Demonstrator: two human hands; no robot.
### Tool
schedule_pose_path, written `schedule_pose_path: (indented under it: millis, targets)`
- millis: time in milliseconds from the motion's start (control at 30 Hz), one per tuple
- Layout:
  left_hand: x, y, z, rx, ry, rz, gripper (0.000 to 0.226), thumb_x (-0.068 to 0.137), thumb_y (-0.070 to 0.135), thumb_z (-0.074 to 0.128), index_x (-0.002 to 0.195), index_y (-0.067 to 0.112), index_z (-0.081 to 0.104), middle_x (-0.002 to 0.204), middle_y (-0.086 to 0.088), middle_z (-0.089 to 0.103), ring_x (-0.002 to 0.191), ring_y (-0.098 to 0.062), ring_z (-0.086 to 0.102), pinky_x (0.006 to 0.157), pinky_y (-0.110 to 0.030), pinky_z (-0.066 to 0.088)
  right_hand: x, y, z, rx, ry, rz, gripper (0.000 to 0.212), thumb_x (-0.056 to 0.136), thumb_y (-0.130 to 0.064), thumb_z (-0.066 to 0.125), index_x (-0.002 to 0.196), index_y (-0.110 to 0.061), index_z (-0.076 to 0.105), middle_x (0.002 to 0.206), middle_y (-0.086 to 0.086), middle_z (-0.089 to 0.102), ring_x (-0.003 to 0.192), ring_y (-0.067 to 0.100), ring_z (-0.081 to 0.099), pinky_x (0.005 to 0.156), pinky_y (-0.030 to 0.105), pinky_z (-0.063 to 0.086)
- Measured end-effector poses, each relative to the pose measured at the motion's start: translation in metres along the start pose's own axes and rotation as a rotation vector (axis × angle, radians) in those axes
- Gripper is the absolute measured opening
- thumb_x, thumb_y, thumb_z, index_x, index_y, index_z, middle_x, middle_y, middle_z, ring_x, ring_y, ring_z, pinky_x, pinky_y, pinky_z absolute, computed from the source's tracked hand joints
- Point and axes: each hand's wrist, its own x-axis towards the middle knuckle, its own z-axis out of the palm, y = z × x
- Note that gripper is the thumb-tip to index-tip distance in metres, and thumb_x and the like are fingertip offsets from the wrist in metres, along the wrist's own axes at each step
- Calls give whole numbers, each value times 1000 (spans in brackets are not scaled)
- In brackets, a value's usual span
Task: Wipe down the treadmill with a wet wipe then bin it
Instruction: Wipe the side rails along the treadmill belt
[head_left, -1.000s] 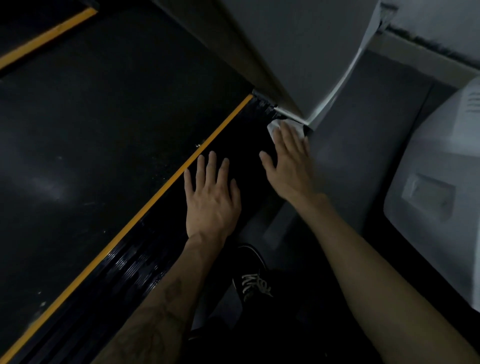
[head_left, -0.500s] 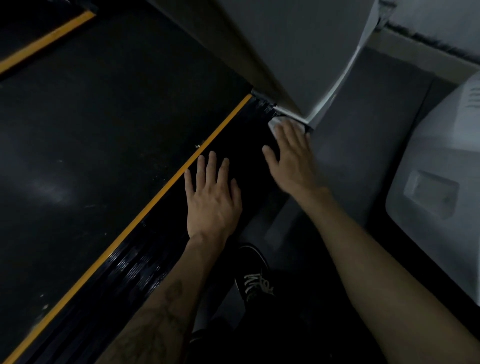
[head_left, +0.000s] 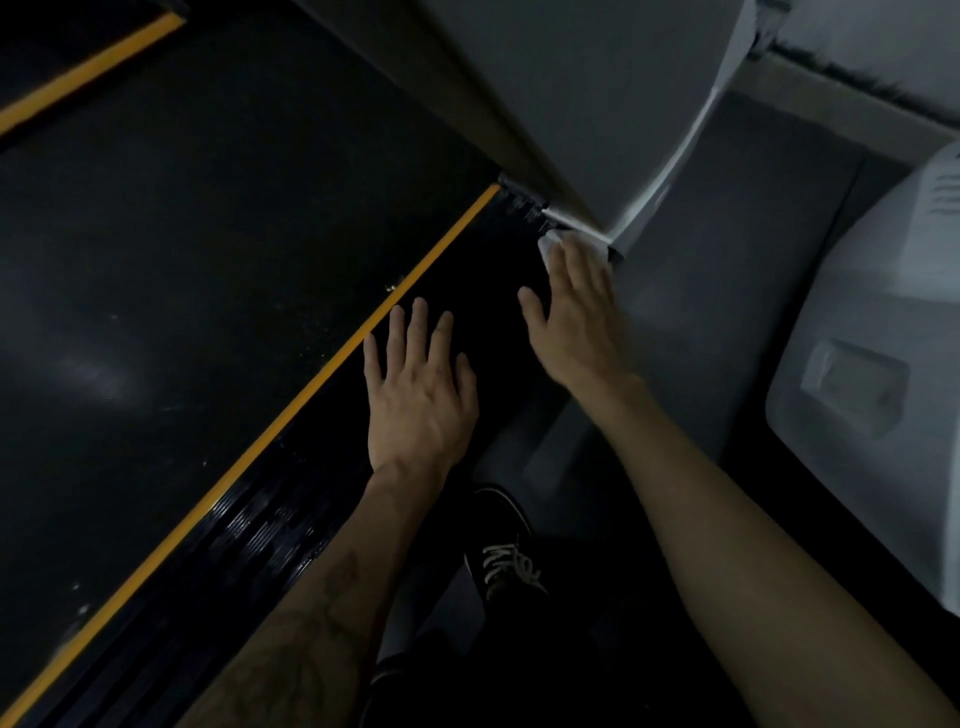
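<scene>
Grey plastic upright housing (head_left: 587, 104) blocks the black side rail's (head_left: 291, 519) front corner; my right hand (head_left: 576, 332) presses the white wet wipe (head_left: 550, 244) there, fingers flat (left hand (head_left: 415, 400) flat on rail, holding nothing).

Grey housing (head_left: 582, 104) seemingly blocks ahead

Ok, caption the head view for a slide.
Right hand presses wipe onto treadmill side rail; left hand rests flat.

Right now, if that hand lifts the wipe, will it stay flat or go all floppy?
Probably floppy: the wipe already looks crumpled where it pokes out past the right hand. It likely weighs very little, since flat fingers alone pin it to the side rail. Being wet, it may cling a little instead of sliding off.
</scene>
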Motion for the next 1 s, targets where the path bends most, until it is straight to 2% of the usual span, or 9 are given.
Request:
schedule_pose_path:
  millis: [167,267,367,533,667,733,833,1000]
  targets:
    - [2,1,1,2,9,0,64,105,47,13,162,22,27,172,-6,13,160,-23,-1,129,-51,3,2,-3,0,-64,25,-118,78,98,-54,22,157,-4,34,165,14,30,154,27,23,128,44,12]
    - [1,1,0,0,0,0,63,105,47,14,162,22,26,172,-5,12,160,-22,-2,129,-50,2,19,-1,-7,-58,51,-154,72,97,-49,28,152,-4,41,155,13,40,147,29,34,124,44,24]
    - [1,1,-1,0,-1,-6,63,105,47,14,162,22,26,172,-5,11,160,-22,-2,129,-50,1,17,-8,-6,-44,83,-156,67,98,-45,34,148,-1,43,148,15,41,139,31,39,117,45,36]
    - [2,0,0,0,-1,3,64,105,47,14,162,22,26,172,-6,11,160,-22,-2,129,-50,1,13,-9,-3,-52,116,-118,65,103,-45,36,139,7,48,138,20,43,127,34,46,109,48,44]
    - [2,0,1,-2,13,7,63,105,47,15,161,21,28,172,-7,13,160,-23,0,129,-51,3,5,-12,-7,-202,40,-127,71,103,-49,30,138,9,52,131,21,51,119,37,50,107,48,43]
    - [2,-1,2,-1,18,7,63,105,47,16,161,20,29,172,-7,14,160,-23,0,129,-51,3,-1,-14,-7,-174,53,-140,66,104,-46,35,143,6,48,139,21,49,126,39,50,107,49,45]
    - [2,0,2,5,29,10,63,105,47,16,161,20,30,171,-8,16,160,-23,2,129,-51,4,-11,-10,0,-31,78,-164,68,103,-45,34,151,2,40,156,22,39,147,39,35,119,52,34]
    - [2,0,2,4,23,12,65,104,47,14,161,20,29,172,-8,15,160,-23,1,129,-51,4,-8,-5,1,-42,-38,-197,81,98,-54,27,155,3,33,166,21,24,156,34,15,127,50,16]
